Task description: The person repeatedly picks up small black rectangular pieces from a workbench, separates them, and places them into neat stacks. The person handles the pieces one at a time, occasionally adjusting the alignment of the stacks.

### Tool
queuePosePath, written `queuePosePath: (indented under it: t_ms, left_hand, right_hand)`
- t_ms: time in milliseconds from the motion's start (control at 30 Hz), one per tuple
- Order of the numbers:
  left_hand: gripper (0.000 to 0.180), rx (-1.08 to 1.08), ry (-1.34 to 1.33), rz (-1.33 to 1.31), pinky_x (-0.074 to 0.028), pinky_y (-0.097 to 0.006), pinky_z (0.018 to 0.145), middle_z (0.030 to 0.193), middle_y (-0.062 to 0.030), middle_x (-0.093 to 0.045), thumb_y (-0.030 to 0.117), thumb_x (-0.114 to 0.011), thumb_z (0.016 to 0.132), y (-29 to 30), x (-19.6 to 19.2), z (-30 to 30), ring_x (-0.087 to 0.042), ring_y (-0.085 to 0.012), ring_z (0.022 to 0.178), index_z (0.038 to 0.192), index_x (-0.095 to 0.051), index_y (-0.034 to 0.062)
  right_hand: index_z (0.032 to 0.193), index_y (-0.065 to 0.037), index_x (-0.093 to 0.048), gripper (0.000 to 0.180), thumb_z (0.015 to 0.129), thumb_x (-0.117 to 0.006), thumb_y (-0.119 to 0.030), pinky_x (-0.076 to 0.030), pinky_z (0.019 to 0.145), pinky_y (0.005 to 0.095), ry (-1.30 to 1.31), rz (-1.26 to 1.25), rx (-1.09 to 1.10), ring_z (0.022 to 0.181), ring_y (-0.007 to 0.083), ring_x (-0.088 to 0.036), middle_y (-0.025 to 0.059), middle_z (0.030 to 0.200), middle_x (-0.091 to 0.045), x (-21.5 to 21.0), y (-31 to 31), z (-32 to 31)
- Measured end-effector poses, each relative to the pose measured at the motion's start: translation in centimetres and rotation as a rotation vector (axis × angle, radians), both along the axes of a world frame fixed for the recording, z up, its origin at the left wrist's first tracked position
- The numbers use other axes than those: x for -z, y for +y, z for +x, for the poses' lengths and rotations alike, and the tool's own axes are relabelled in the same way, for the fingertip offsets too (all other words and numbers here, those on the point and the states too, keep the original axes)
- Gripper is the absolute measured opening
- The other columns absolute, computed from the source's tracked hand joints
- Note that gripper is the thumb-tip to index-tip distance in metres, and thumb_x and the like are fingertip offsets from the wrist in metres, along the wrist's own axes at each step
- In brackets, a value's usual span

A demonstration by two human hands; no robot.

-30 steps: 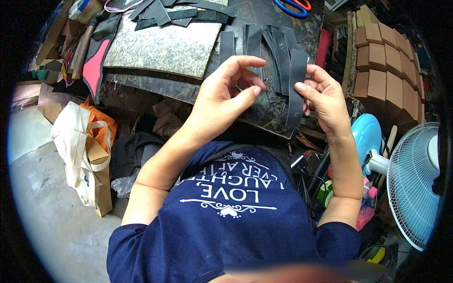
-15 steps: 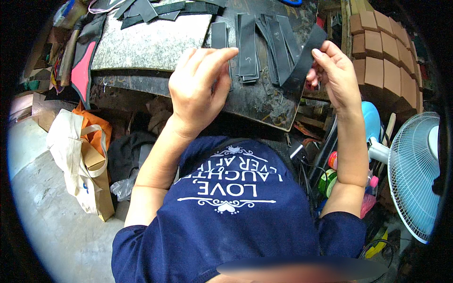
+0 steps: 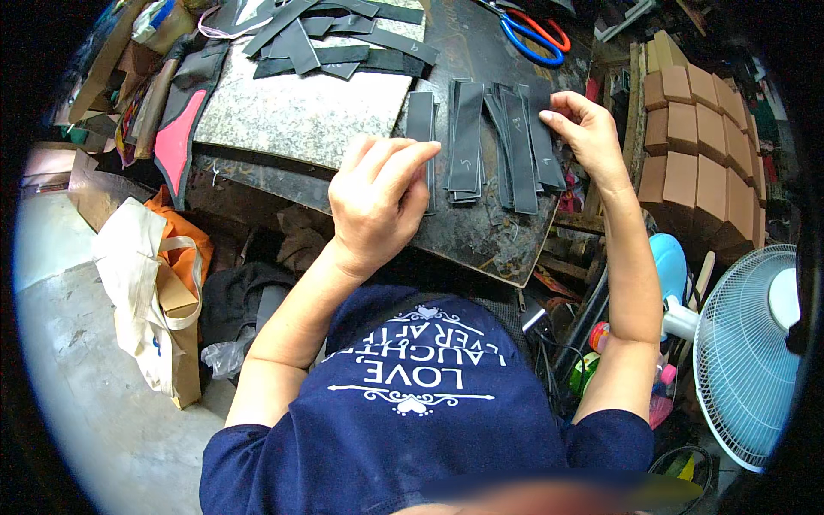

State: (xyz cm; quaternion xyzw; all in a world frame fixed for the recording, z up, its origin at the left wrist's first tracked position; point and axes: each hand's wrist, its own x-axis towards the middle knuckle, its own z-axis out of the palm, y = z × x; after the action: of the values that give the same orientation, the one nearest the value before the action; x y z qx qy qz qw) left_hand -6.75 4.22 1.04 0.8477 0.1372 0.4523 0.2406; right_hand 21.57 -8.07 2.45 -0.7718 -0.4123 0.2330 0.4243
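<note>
Several dark leather-like strips (image 3: 468, 142) lie side by side on a worn black work board (image 3: 489, 236). My left hand (image 3: 378, 202) reaches forward with its fingers together and flat, the fingertips resting on the leftmost strip (image 3: 421, 120). My right hand (image 3: 584, 129) is at the right end of the row. Its thumb and fingers pinch the upper part of the rightmost strip (image 3: 548, 159), which lies on the board.
A speckled stone slab (image 3: 300, 116) lies left of the strips, with a pile of more dark pieces (image 3: 335, 43) at its far end. Scissors (image 3: 532, 34) sit at the back. Brown blocks (image 3: 695, 146) are stacked at right, above a fan (image 3: 747, 360). Cloth bags (image 3: 146, 283) are on the floor at left.
My right hand has brought the strip it held in the air down onto the board at the right end of the row. My left hand went forward onto the leftmost strip.
</note>
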Motion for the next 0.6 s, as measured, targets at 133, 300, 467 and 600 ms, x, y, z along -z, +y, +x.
queuePosePath:
  t_ms: [133, 300, 467, 600]
  left_hand:
    - [0.034, 0.010, -0.008, -0.032, -0.050, -0.038, 0.076, 0.093, -0.0110, -0.069, -0.008, -0.067, 0.075, -0.2, 0.0, 0.0, -0.062, -0.0292, 0.082, 0.107, -0.069, 0.0041]
    - [0.038, 0.002, -0.037, -0.032, -0.053, -0.037, 0.076, 0.093, -0.0083, -0.069, -0.006, -0.069, 0.070, -0.1, 0.2, -0.1, -0.063, -0.0283, 0.083, 0.107, -0.070, 0.0066]
    - [0.038, 0.009, -0.068, 0.008, -0.052, -0.038, 0.078, 0.095, -0.0083, -0.069, -0.005, -0.068, 0.070, 0.1, -0.2, -0.3, -0.063, -0.0287, 0.085, 0.106, -0.071, 0.0076]
    - [0.032, -0.005, -0.010, 0.027, -0.052, -0.038, 0.078, 0.094, -0.0068, -0.067, -0.002, -0.068, 0.072, 1.6, -1.2, -0.4, -0.062, -0.0290, 0.087, 0.102, -0.070, 0.0082]
  right_hand:
    - [0.127, -0.010, -0.064, 0.049, 0.081, -0.081, -0.014, -0.044, 0.061, 0.0234, -0.242, -0.063, 0.018, 0.065, 0.0052, -0.050, -0.0032, 0.079, -0.059, 0.0, -0.1, -0.1]
    - [0.128, -0.015, -0.062, 0.048, 0.083, -0.079, -0.018, -0.047, 0.059, 0.0274, -0.471, 0.074, 0.007, 0.059, 0.0113, -0.051, 0.0017, 0.078, -0.058, 0.1, -0.6, -1.5]
    - [0.104, -0.013, -0.071, 0.019, 0.088, -0.075, -0.022, -0.053, 0.067, 0.0341, -0.732, 0.048, -0.065, 0.077, 0.0223, -0.067, 0.0049, 0.091, -0.063, 0.8, -1.1, -2.2]
    - [0.103, -0.013, -0.071, 0.017, 0.088, -0.074, -0.022, -0.053, 0.068, 0.0334, -0.724, 0.119, -0.075, 0.076, 0.0221, -0.066, 0.0051, 0.090, -0.062, 1.1, -1.0, -2.1]
